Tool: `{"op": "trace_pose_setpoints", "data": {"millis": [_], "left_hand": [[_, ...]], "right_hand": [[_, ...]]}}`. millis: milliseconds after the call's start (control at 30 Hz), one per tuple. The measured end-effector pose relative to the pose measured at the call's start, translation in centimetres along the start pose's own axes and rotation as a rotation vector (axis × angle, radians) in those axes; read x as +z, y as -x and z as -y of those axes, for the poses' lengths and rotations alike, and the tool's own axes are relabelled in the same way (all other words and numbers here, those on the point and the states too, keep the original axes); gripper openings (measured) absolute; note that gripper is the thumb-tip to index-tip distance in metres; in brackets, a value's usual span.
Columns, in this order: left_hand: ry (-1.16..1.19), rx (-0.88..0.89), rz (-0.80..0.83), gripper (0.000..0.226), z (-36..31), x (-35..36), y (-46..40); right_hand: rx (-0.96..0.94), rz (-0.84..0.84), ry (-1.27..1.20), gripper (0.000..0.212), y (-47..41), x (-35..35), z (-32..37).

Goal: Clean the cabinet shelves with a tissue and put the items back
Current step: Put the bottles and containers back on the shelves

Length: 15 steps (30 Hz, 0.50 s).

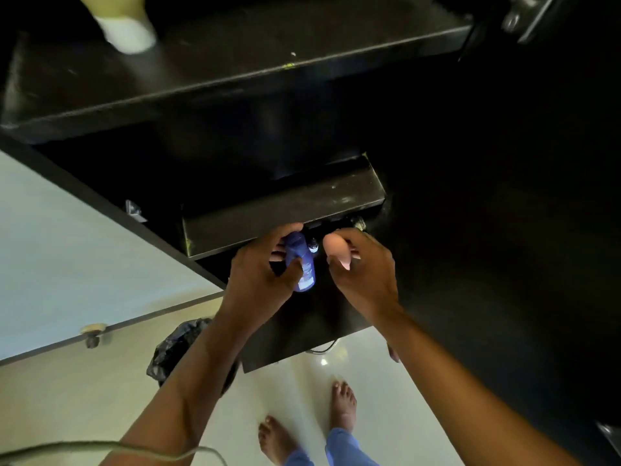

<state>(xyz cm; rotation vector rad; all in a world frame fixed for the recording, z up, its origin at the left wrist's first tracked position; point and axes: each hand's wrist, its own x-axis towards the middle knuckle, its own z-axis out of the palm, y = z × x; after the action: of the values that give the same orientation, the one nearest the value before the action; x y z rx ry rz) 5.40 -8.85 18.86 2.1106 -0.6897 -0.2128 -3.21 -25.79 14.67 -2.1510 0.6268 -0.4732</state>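
My left hand (258, 274) is closed around a small blue bottle (302, 264), held at the front of a low dark cabinet shelf (312, 317). Just to its right, my right hand (366, 270) grips a pink egg-shaped sponge (337, 250). A small dark-capped vial (313, 245) shows between the two hands. Right above them is a narrow black shelf (279, 213), and higher up a wide black shelf (235, 68) carries a white-based container (126, 31) at its left end. No tissue is visible.
The open cabinet door (67, 250), pale with a round knob (92, 332), hangs at the left. A dark crumpled bag (178, 344) lies on the glossy floor (84, 398) beside my bare feet (342, 405). A cord (100, 445) crosses the bottom left. The cabinet's right side is dark.
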Motion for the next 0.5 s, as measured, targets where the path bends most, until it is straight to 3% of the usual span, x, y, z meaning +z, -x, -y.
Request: {"op": "trace_pose_setpoints", "data": {"millis": [167,300,500], "left_hand": [[0.075,0.053,-0.006,0.051,-3.4,-4.6,-1.6],[0.138,0.027,-0.079,0.049,-5.5,-6.4,-3.9],[0.051,-0.04,-0.085,0.054,-4.6,-6.4,-8.1]], "right_hand": [[-0.098,-0.025,-0.138,0.033,-1.5,-1.6,4.3],[-0.05,-0.019,-0.224,0.038,-3.4,-2.0,7.1],[0.037,-0.019,-0.288,0.037,-6.8,-0.7,8.8]]}}
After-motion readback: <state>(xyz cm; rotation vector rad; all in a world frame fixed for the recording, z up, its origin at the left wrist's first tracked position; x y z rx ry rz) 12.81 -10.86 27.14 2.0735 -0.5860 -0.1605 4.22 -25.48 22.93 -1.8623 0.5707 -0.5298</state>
